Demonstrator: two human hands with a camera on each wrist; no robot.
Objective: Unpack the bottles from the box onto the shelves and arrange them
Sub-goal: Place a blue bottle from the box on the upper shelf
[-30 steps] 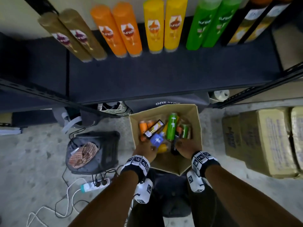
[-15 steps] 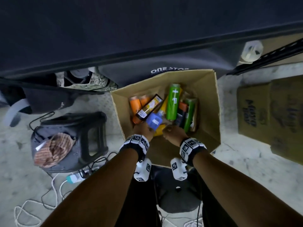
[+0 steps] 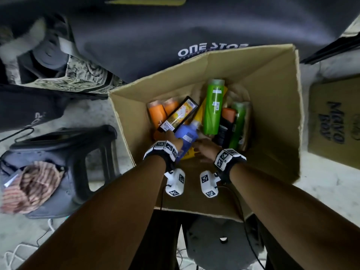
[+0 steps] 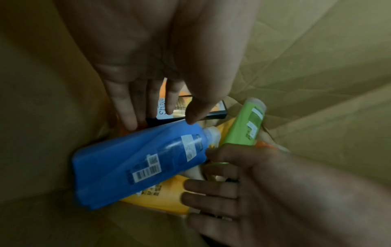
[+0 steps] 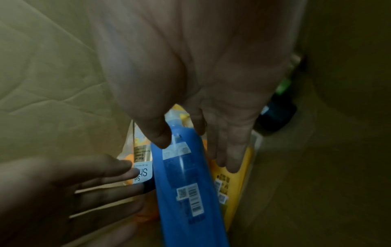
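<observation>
1. Cardboard box (image 3: 272,94) on the floor, open top, bottles piled at its bottom.
2. Blue bottle (image 3: 187,133) lies on the pile, long axis diagonal, cap end toward the far wall.
3. Left hand (image 3: 173,140), fingers straight and loosely spread, at the bottle's left side, nothing held.
4. Right hand (image 3: 204,149), fingers relaxed and straight beside the bottle, on a yellow bottle (image 5: 237,180); bare box floor near side.

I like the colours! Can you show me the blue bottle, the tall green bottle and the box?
blue bottle (image 4: 135,160): left wrist view, middle of body.
tall green bottle (image 3: 213,108): head view, middle of body.
box (image 3: 272,114): head view, inner right wall.
</observation>
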